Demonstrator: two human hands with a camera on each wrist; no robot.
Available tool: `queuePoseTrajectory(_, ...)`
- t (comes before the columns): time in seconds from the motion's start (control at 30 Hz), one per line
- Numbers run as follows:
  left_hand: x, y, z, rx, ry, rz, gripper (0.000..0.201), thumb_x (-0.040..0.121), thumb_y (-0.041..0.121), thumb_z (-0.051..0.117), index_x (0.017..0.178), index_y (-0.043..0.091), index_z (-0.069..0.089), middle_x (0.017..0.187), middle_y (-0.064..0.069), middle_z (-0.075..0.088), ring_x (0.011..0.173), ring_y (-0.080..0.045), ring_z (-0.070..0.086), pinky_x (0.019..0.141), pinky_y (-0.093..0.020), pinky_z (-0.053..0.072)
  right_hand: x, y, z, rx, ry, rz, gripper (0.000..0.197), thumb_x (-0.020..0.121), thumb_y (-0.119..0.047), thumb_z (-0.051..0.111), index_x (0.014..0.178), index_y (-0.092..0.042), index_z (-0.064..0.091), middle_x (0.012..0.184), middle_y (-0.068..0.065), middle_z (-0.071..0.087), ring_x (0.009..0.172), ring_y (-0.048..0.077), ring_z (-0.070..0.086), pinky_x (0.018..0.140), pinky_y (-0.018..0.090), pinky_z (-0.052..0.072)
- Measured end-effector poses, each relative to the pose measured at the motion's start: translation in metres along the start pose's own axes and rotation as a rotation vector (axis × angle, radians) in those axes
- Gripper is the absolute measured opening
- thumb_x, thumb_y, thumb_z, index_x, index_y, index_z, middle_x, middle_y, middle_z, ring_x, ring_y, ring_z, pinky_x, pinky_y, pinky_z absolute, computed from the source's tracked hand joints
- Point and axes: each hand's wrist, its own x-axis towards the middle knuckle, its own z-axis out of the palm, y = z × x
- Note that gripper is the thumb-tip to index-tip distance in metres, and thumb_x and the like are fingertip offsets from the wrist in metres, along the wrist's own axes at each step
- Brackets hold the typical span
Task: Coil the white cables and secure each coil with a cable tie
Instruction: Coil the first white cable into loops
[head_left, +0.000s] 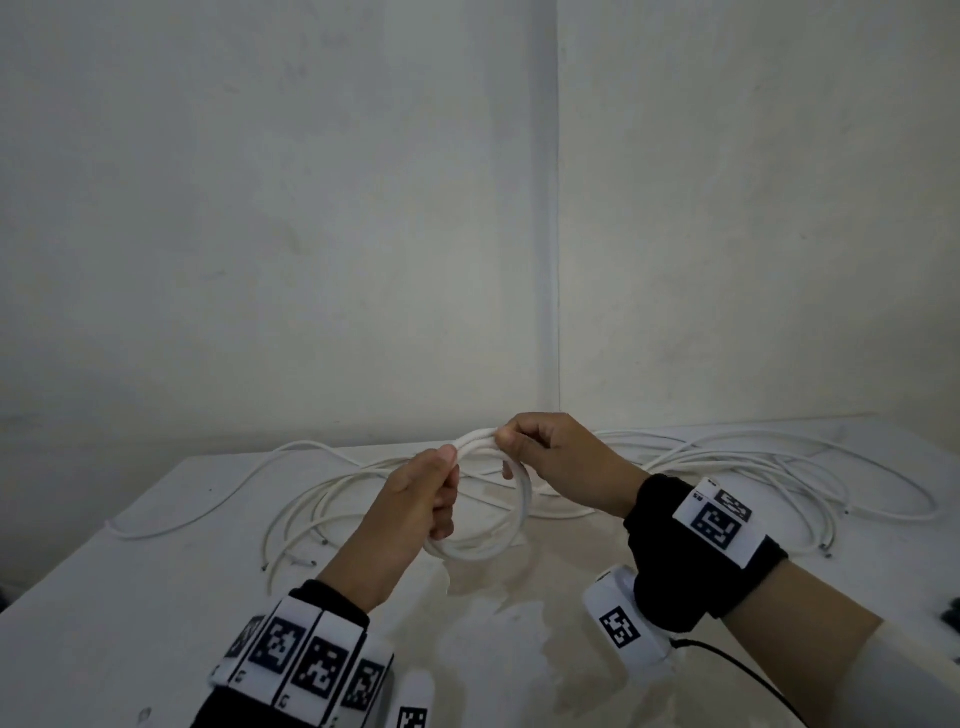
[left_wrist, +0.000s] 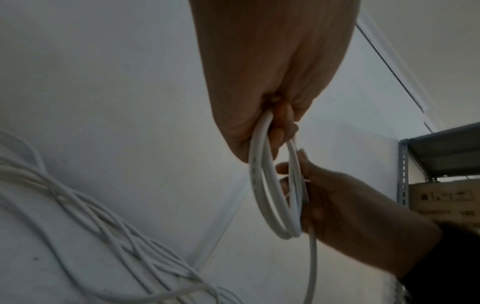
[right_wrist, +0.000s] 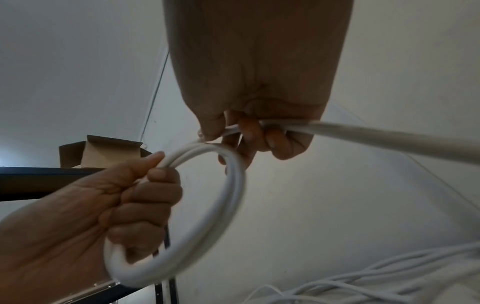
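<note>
A small coil of white cable (head_left: 511, 530) (left_wrist: 267, 195) (right_wrist: 223, 197) hangs upright above the table between both hands. My left hand (head_left: 431, 493) (right_wrist: 135, 197) grips its left side, thumb on top of the loops. My right hand (head_left: 524, 447) (left_wrist: 319, 197) (right_wrist: 246, 139) pinches the top of the coil, and the cable's free run (right_wrist: 376, 139) passes through its curled fingers. Several loose white cables (head_left: 727, 467) (left_wrist: 91, 216) (right_wrist: 363, 277) lie tangled on the white table (head_left: 156, 597). No cable tie shows in any view.
The table stands in a corner of two pale walls (head_left: 550, 260). A metal shelf with a cardboard box (left_wrist: 446, 197) is to the right, and another shelf with an open carton (right_wrist: 101, 152) to the left. A dark object (head_left: 953, 616) sits at the table's right edge.
</note>
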Motion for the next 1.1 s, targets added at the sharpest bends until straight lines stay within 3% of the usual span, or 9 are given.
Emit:
queuePoseTrajectory(0.1, 0.004, 0.000, -0.011, -0.081, 0.047, 0.006, 0.035, 0.098, 0.023, 0.035, 0.067, 0.011, 0.043, 0.046, 0.010, 0.030, 0.038, -0.003, 0.026, 0.040, -0.016, 0.028, -0.006, 0.013, -0.005, 0.016, 0.006, 0.055, 0.030, 0.100, -0.020, 0.036, 0.099, -0.005, 0.061, 0.065, 0.000, 0.051, 0.043, -0.003, 0.044, 0.050, 0.009, 0.035)
queuePoseTrajectory(0.23, 0.007, 0.004, -0.025, -0.200, 0.137, 0.026, 0.034, 0.098, 0.021, 0.035, 0.067, 0.010, 0.044, 0.045, 0.009, 0.030, 0.035, -0.002, 0.026, 0.037, -0.014, 0.028, -0.011, 0.042, -0.011, -0.060, 0.035, 0.106, 0.028, 0.099, -0.026, 0.036, 0.096, -0.016, 0.062, 0.057, -0.005, 0.036, 0.045, 0.002, 0.031, 0.050, 0.014, 0.027)
queuePoseTrajectory(0.4, 0.012, 0.012, -0.046, -0.311, 0.239, 0.073, 0.035, 0.099, 0.025, 0.034, 0.067, 0.012, 0.041, 0.042, 0.011, 0.029, 0.034, -0.002, 0.024, 0.036, -0.015, 0.026, -0.009, 0.068, -0.025, -0.357, 0.108, 0.115, 0.021, 0.099, -0.027, 0.038, 0.092, -0.021, 0.057, 0.062, -0.011, 0.044, 0.059, 0.006, 0.040, 0.064, 0.025, 0.032)
queuePoseTrajectory(0.53, 0.016, 0.013, -0.063, -0.364, 0.319, 0.119, 0.034, 0.098, 0.026, 0.034, 0.067, 0.015, 0.040, 0.040, 0.010, 0.030, 0.033, -0.002, 0.024, 0.037, -0.015, 0.026, -0.004, 0.078, -0.027, -0.330, 0.083, 0.133, 0.025, 0.099, -0.023, 0.038, 0.107, -0.013, 0.059, 0.067, -0.010, 0.047, 0.070, 0.021, 0.051, 0.062, 0.021, 0.036)
queuePoseTrajectory(0.73, 0.017, 0.015, -0.066, -0.357, 0.386, 0.153, 0.034, 0.098, 0.023, 0.035, 0.065, 0.016, 0.039, 0.042, 0.011, 0.029, 0.034, -0.003, 0.024, 0.038, -0.015, 0.027, 0.012, 0.083, -0.015, -0.434, 0.128, 0.061, 0.030, 0.100, -0.018, 0.034, 0.125, -0.011, 0.048, 0.082, 0.002, 0.056, 0.075, 0.020, 0.052, 0.067, 0.021, 0.036)
queuePoseTrajectory(0.8, 0.019, 0.015, -0.064, -0.331, 0.404, 0.156, 0.033, 0.097, 0.022, 0.034, 0.065, 0.016, 0.037, 0.042, 0.011, 0.028, 0.034, -0.003, 0.023, 0.039, -0.017, 0.028, 0.013, 0.085, -0.005, -0.646, 0.109, -0.061, 0.026, 0.097, -0.006, 0.039, 0.117, -0.004, 0.055, 0.094, 0.013, 0.060, 0.083, 0.030, 0.059, 0.071, 0.030, 0.040)
queuePoseTrajectory(0.87, 0.023, 0.013, -0.060, -0.273, 0.418, 0.153, 0.033, 0.097, 0.022, 0.034, 0.065, 0.016, 0.037, 0.042, 0.011, 0.028, 0.035, -0.004, 0.023, 0.045, -0.021, 0.026, 0.009, 0.087, 0.007, -0.892, 0.065, -0.192, 0.018, 0.077, 0.003, 0.057, 0.091, -0.005, 0.065, 0.073, 0.012, 0.057, 0.057, 0.028, 0.060, 0.047, 0.027, 0.035)
queuePoseTrajectory(0.93, 0.026, 0.009, -0.054, -0.185, 0.424, 0.155, 0.034, 0.098, 0.023, 0.033, 0.066, 0.016, 0.037, 0.044, 0.011, 0.028, 0.037, -0.004, 0.024, 0.048, -0.023, 0.025, 0.003, 0.083, 0.018, -1.037, 0.044, -0.303, 0.015, 0.059, -0.009, 0.067, 0.073, -0.014, 0.065, 0.060, 0.002, 0.054, 0.041, 0.018, 0.054, 0.035, 0.021, 0.026)
queuePoseTrajectory(1.1, 0.034, -0.001, -0.039, -0.053, 0.422, 0.170, 0.036, 0.100, 0.022, 0.031, 0.065, 0.015, 0.036, 0.056, 0.003, 0.028, 0.038, -0.002, 0.027, 0.047, -0.019, 0.028, -0.011, 0.065, 0.035, -1.130, 0.037, -0.607, 0.013, 0.072, -0.023, 0.065, 0.061, -0.020, 0.060, 0.058, -0.005, 0.054, 0.042, 0.011, 0.050, 0.035, 0.018, 0.028)
